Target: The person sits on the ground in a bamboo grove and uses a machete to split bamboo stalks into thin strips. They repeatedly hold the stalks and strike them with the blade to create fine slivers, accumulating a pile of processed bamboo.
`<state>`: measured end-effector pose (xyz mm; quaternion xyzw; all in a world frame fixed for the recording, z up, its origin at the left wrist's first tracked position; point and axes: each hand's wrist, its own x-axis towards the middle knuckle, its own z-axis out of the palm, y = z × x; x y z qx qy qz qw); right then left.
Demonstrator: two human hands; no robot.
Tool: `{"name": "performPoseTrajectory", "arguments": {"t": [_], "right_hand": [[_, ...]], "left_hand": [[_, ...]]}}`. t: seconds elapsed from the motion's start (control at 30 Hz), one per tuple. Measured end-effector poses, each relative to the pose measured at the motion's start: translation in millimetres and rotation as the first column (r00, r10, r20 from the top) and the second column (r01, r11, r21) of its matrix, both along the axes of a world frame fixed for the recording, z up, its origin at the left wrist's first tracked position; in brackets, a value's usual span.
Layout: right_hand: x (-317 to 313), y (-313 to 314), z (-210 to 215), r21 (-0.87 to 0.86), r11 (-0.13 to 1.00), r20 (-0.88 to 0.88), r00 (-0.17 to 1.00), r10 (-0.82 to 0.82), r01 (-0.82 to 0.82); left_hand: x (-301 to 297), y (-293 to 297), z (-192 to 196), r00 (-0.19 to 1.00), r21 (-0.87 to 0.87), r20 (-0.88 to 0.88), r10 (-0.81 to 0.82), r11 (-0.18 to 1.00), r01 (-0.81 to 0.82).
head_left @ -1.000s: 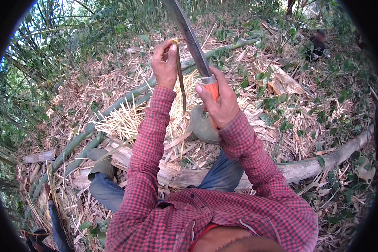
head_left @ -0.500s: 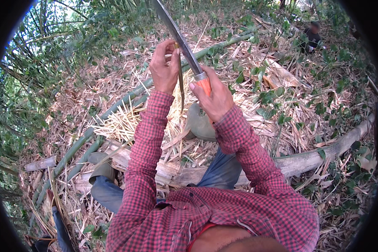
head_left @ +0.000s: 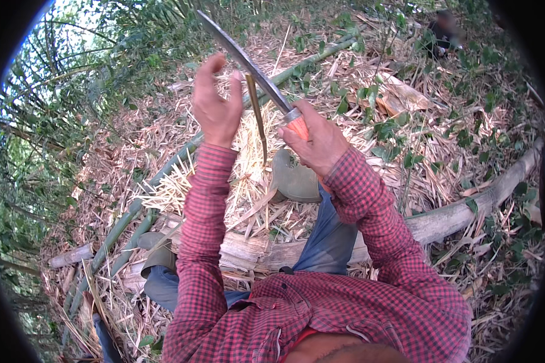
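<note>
My right hand [head_left: 322,142] is wrapped round the orange handle of a machete [head_left: 248,63], its long blade slanting up and to the left. My left hand [head_left: 217,106] is raised left of the blade, fingers apart and with nothing in them. Between that hand and the machete hangs a narrow olive-brown bamboo strip [head_left: 257,115], its upper end close to the blade. Whether the strip touches the blade or drops freely, I cannot tell.
Pale split slivers [head_left: 169,193] lie heaped ahead of my boots [head_left: 297,178]. A green bamboo pole [head_left: 184,151] runs diagonally behind them, and a thick dry bamboo trunk [head_left: 442,224] curves to the right. Another person [head_left: 445,36] is at the far right.
My left hand has let go of the bamboo strip, opened and moved left. The machete has tilted further left, and its whole tip now shows.
</note>
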<state>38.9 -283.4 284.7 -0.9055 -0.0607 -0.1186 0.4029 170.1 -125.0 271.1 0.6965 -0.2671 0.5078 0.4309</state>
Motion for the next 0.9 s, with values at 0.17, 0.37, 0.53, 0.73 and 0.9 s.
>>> {"name": "performPoseTrajectory", "arguments": {"t": [0.17,0.37,0.53,0.73,0.9], "right_hand": [[-12.7,4.8,3.3,-0.071,0.997,-0.017,1.0,0.026,-0.027],[-13.0,2.3,-23.8,-0.088,0.996,-0.088,0.996,-0.016,0.009],[37.9,9.9,-106.4,-0.196,0.978,-0.253,0.967,0.012,-0.064],[54.9,-17.8,-121.8,-0.113,0.992,-0.354,0.935,0.016,-0.06],[66.3,-34.0,-109.6,-0.235,0.971,-0.346,0.937,-0.037,-0.049]], "left_hand": [[10.7,25.8,150.3,0.89,0.115,0.456,0.026,0.989,-0.088],[76.1,-9.4,84.0,0.98,0.471,-0.069,-0.185,0.86,0.196],[194.3,12.1,-103.7,0.781,0.737,-0.574,0.248,0.571,0.361],[93.8,1.2,-43.0,0.639,-0.542,-0.369,-0.675,0.715,0.442],[52.5,-20.8,-26.1,0.794,-0.036,-0.464,-0.392,0.905,0.425]]}}
